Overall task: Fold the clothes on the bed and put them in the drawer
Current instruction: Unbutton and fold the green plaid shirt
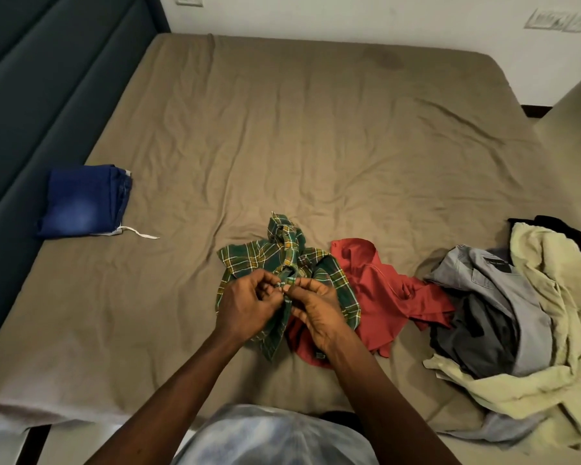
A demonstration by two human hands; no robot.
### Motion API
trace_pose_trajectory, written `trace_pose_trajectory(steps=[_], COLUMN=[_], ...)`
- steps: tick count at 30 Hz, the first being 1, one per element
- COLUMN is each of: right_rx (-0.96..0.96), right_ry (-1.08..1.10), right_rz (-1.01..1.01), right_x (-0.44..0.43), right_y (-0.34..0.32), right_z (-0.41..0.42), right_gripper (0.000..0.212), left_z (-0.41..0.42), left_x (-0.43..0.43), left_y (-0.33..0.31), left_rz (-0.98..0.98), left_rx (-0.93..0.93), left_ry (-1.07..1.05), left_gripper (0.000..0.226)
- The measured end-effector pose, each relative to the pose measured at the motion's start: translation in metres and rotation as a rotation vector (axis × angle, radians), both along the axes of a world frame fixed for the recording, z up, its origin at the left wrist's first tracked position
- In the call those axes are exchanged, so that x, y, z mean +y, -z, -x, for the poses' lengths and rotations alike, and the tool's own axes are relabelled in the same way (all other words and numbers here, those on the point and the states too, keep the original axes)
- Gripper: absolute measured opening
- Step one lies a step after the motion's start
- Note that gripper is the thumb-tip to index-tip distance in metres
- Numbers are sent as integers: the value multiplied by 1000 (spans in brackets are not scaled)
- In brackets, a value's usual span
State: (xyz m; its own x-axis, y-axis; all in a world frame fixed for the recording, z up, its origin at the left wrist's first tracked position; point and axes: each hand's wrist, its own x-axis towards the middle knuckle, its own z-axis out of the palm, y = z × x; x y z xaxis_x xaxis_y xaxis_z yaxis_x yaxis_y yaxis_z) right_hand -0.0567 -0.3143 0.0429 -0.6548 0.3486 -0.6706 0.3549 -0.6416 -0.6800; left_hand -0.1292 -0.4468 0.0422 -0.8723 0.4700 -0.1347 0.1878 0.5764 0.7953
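While both hands work at the front opening of the green plaid shirt [249, 260], we record its position as follows; it lies crumpled on the bed [282, 129], near the close edge and directly before the person, its right-hand edge lying over a red garment [383, 297]. We find the left hand [245, 303] and the right hand [316, 313] meeting at the button strip, each pinching the cloth narrowly; the grip is tight and small, holding the shirt alone; whether a button sits in the pinch we cannot tell. The relation that matters: the strip runs away from the grip toward the bunched collar at the far end, with the hem trailing back under the wrists; we judge the shirt's long axis to run near to far, collar pointing away from the person. Neither hand is nearer; they flank the strip, left and right. We judge the step in hand to be closing the front ahead of folding; the shirt needs spreading flat along that axis next. Folded blue jeans [81, 203] rest well apart at the left by the headboard [31, 95]; an unfolded pile [503, 297] waits at the right; no drawer is in view.
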Motion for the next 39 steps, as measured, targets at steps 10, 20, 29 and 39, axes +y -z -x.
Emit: trace_pose_trajectory(steps=[10,20,29,39], right_rx=[34,59,-12,27], right_ry=[56,59,-67,23], right_rz=[32,-78,-300,-212], right_x=[-5,2,6,12], right_y=[-8,-19,-14,-16], right_z=[-6,-7,-8,-12], right_gripper=[14,13,11,16], left_z=[5,21,16,20], left_x=[7,7,9,16], left_y=[-2,-11,-2,-12], left_rz=[-182,-59,-163,-137], left_rx=[143,293,34,-89], left_ry=[61,331,199,170], left_gripper=[18,30,17,24])
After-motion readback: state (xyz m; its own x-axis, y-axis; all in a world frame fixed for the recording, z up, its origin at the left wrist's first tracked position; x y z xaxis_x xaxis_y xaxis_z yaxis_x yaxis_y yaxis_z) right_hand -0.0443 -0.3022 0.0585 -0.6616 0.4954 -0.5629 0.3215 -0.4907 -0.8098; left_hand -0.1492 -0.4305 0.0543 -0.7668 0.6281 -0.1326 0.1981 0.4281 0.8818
